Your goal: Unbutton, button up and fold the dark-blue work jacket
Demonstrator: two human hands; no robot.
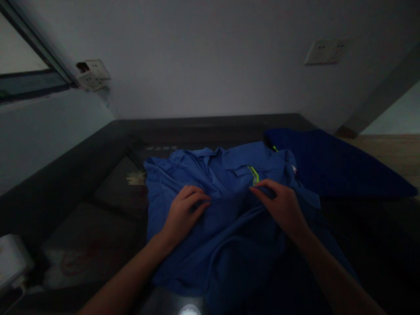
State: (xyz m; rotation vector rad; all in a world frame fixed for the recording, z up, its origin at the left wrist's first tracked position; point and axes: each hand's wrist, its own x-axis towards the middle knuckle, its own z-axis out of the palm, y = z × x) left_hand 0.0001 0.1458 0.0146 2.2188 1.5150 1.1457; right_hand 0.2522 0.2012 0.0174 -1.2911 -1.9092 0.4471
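Observation:
A blue work shirt [210,227] with a small yellow-green reflective strip [253,175] lies rumpled on a dark table [98,188]. My left hand [183,214] rests on the shirt's middle left, its fingers curled and pinching a fold of the cloth. Close to the right, my right hand [282,203] lies on the fabric just below the reflective strip, fingertips pressed together on the cloth. The two hands are a short gap apart.
A darker blue garment [331,166] lies at the back right of the table. Wall sockets [93,74] sit at the left corner, and another socket plate [324,51] is on the back wall. A white object [11,262] is at the left edge.

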